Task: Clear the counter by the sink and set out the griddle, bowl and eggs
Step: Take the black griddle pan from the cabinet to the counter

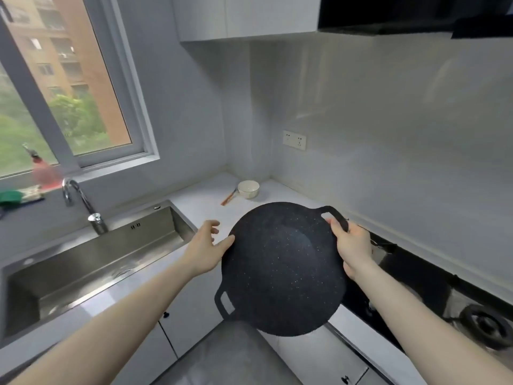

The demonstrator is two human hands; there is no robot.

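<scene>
A round black speckled griddle [280, 269] with two loop handles hangs in the air over the counter corner, tilted toward me. My right hand [351, 244] grips its far handle. My left hand [206, 247] is beside the griddle's left rim with fingers spread, the thumb touching the edge. A white bowl [248, 188] stands in the back corner of the white counter [200, 202], with a wooden-handled utensil [229, 198] leaning at its left side. No eggs are in view.
A steel sink [91, 262] with a chrome tap [83, 204] lies to the left under the window. A black gas hob [433, 290] runs along the right. A red bottle [44, 173] and a green thing [11, 197] sit on the windowsill.
</scene>
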